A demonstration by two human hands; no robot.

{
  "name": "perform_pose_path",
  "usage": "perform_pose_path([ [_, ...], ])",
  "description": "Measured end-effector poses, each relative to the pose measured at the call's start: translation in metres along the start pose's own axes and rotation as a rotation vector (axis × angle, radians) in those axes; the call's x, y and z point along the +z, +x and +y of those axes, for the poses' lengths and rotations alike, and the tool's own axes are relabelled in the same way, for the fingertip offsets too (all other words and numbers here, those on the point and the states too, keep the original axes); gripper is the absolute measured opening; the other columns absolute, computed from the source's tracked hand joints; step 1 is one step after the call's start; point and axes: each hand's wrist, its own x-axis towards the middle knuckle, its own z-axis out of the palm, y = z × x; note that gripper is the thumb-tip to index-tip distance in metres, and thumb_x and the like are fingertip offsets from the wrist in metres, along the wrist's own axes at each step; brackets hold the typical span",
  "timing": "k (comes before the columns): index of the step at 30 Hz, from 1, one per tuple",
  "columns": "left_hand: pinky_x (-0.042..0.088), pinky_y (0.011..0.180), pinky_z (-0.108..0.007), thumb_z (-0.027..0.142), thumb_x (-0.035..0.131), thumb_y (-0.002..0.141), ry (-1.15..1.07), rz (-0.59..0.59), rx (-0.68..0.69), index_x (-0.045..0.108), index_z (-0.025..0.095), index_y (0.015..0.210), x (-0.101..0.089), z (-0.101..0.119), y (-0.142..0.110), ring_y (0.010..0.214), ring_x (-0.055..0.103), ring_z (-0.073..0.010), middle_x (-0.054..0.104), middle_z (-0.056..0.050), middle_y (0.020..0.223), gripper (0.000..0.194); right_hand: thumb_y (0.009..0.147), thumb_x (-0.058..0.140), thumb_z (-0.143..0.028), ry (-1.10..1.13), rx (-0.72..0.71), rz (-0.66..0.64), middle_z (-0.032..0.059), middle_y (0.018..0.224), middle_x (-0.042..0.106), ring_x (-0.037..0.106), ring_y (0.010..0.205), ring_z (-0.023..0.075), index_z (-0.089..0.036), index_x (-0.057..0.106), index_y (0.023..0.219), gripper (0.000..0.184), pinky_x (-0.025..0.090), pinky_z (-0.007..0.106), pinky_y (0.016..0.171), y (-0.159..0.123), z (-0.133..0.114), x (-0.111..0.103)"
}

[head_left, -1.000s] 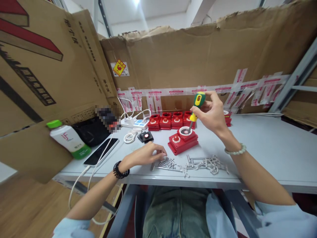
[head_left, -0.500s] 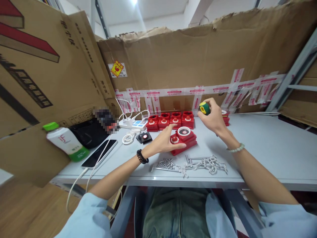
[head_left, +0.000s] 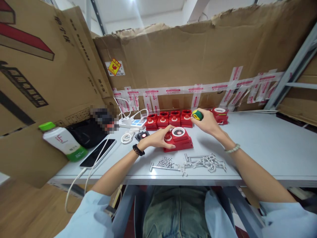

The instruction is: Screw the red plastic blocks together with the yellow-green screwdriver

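Note:
A red box-shaped unit [head_left: 182,142] with a white ring and a small red button on top sits mid-table. My left hand [head_left: 158,138] rests on its left side, fingers curled round it by the button. To the right of the unit, my right hand [head_left: 206,122] is closed on a green and yellow screwdriver [head_left: 197,114]; only the handle end shows. A heap of screws [head_left: 166,162] and a tangle of metal hooks [head_left: 205,162] lie near the front edge.
A row of red units [head_left: 168,119] stands by the cardboard wall, one more [head_left: 219,114] to the right. To the left lie a white power strip [head_left: 131,123], a black part [head_left: 143,135], a phone [head_left: 98,152], a green-capped bottle [head_left: 61,140] and a black bag [head_left: 86,133].
My left hand left the screw heap and took hold of the red unit. My right hand lifted the screwdriver out of the unit's ring and lowered it to the right.

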Motion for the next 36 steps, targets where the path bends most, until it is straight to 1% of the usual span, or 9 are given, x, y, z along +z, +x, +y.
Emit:
perform_pose_path([
  [5, 0.043, 0.101, -0.044, 0.044, 0.076, 0.071, -0.117, 0.037, 0.063, 0.045, 0.024, 0.132, 0.000, 0.000, -0.002, 0.119, 0.056, -0.0296, 0.058, -0.010, 0.131, 0.071, 0.075, 0.059, -0.034, 0.038, 0.006, -0.025, 0.0020, 0.070, 0.061, 0.051, 0.065, 0.0140, -0.016, 0.060, 0.075, 0.019, 0.038, 0.027, 0.064, -0.003, -0.006, 0.001],
  [8, 0.042, 0.104, -0.044, 0.042, 0.076, 0.073, -0.183, 0.083, 0.098, 0.044, 0.023, 0.132, -0.002, 0.001, -0.002, 0.124, 0.054, -0.0291, 0.053, -0.012, 0.138, 0.070, 0.076, 0.060, -0.037, 0.041, 0.006, 0.022, 0.0003, 0.065, 0.057, 0.047, 0.062, 0.0125, -0.016, 0.057, 0.071, 0.021, 0.037, 0.027, 0.061, -0.004, -0.007, 0.001],
  [11, 0.040, 0.107, -0.046, 0.040, 0.076, 0.074, -0.214, 0.142, 0.103, 0.043, 0.023, 0.134, -0.006, 0.001, -0.003, 0.127, 0.052, -0.0289, 0.051, -0.013, 0.140, 0.071, 0.077, 0.061, -0.040, 0.092, 0.050, 0.015, -0.0013, 0.060, 0.053, 0.045, 0.056, 0.0109, -0.017, 0.054, 0.069, 0.025, 0.036, 0.025, 0.055, -0.004, -0.008, 0.001],
  [16, 0.044, 0.103, -0.044, 0.040, 0.074, 0.077, -0.291, 0.207, 0.078, 0.041, 0.022, 0.136, -0.015, 0.003, -0.005, 0.122, 0.056, -0.0282, 0.053, -0.013, 0.138, 0.070, 0.078, 0.062, -0.042, 0.260, 0.251, -0.155, 0.0009, 0.061, 0.059, 0.045, 0.045, 0.0089, -0.016, 0.057, 0.075, 0.026, 0.031, 0.022, 0.040, -0.008, -0.016, 0.001],
  [19, 0.045, 0.102, -0.043, 0.038, 0.074, 0.076, -0.311, 0.252, 0.071, 0.041, 0.021, 0.135, -0.018, 0.002, -0.005, 0.121, 0.057, -0.0278, 0.055, -0.013, 0.134, 0.069, 0.075, 0.066, -0.041, 0.252, 0.334, -0.287, -0.0012, 0.057, 0.057, 0.039, 0.040, 0.0064, -0.015, 0.061, 0.076, 0.026, 0.027, 0.021, 0.035, -0.011, -0.021, 0.002],
  [24, 0.045, 0.102, -0.043, 0.036, 0.075, 0.074, -0.290, 0.345, 0.047, 0.043, 0.020, 0.131, -0.018, -0.003, -0.004, 0.120, 0.056, -0.0275, 0.058, -0.014, 0.130, 0.067, 0.065, 0.077, -0.042, 0.226, 0.303, -0.465, -0.0061, 0.048, 0.046, 0.038, 0.041, 0.0064, -0.017, 0.061, 0.070, 0.029, 0.027, 0.020, 0.035, -0.015, -0.023, 0.009],
  [28, 0.047, 0.098, -0.041, 0.038, 0.077, 0.072, -0.275, 0.373, 0.045, 0.043, 0.019, 0.129, -0.022, -0.004, -0.004, 0.115, 0.060, -0.0269, 0.059, -0.013, 0.127, 0.069, 0.062, 0.079, -0.041, 0.289, 0.336, -0.513, -0.0075, 0.050, 0.043, 0.031, 0.039, 0.0043, -0.017, 0.058, 0.065, 0.032, 0.024, 0.020, 0.033, -0.015, -0.021, 0.014],
  [32, 0.050, 0.094, -0.040, 0.042, 0.076, 0.072, -0.276, 0.584, 0.040, 0.043, 0.019, 0.130, -0.035, -0.008, -0.007, 0.108, 0.064, -0.0256, 0.063, -0.012, 0.122, 0.071, 0.067, 0.075, -0.041, 0.452, 0.354, -0.542, -0.0045, 0.057, 0.052, 0.031, 0.041, 0.0031, -0.014, 0.067, 0.077, 0.030, 0.021, 0.020, 0.034, -0.015, -0.021, 0.013],
  [36, 0.053, 0.086, -0.036, 0.043, 0.077, 0.070, -0.334, 0.805, 0.019, 0.044, 0.020, 0.127, -0.050, -0.015, -0.011, 0.097, 0.067, -0.0222, 0.066, -0.010, 0.114, 0.070, 0.061, 0.081, -0.039, 0.514, 0.426, -0.455, -0.0068, 0.051, 0.047, 0.035, 0.041, 0.0048, -0.015, 0.065, 0.079, 0.034, 0.024, 0.019, 0.035, -0.014, -0.025, 0.011],
])
